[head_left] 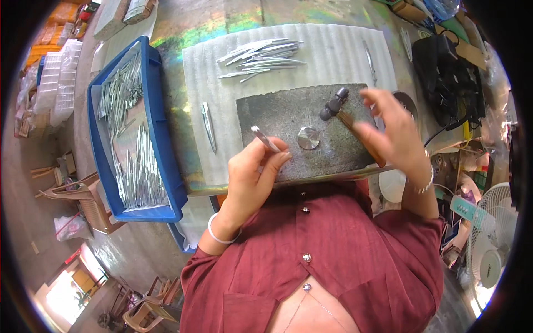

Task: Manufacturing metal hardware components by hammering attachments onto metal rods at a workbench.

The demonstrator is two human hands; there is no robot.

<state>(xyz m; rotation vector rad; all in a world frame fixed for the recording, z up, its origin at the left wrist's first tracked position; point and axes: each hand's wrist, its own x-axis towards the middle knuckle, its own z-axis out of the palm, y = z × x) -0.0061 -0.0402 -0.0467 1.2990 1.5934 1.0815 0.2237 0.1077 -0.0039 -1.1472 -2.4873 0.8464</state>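
Note:
Between the thumb and fingers of my left hand [250, 172], I pinch a slim silvery metal piece [265, 139], its upper end pointing up and to the left. The fingers of my right hand [394, 136] are spread above the wooden handle of a small hammer [355, 130]. The hammer's dark metal head lies toward the far side of a dark grey stone slab [266, 114]. A round shiny metal disc [308, 138] sits on the slab between my hands.
White foam sheeting [202, 72] lies under the slab and carries a pile of slim metal pieces [261, 58]. More single pieces lie at its left and right. A blue tray [177, 188] of metal pieces stands left; a black machine [444, 72] is far right.

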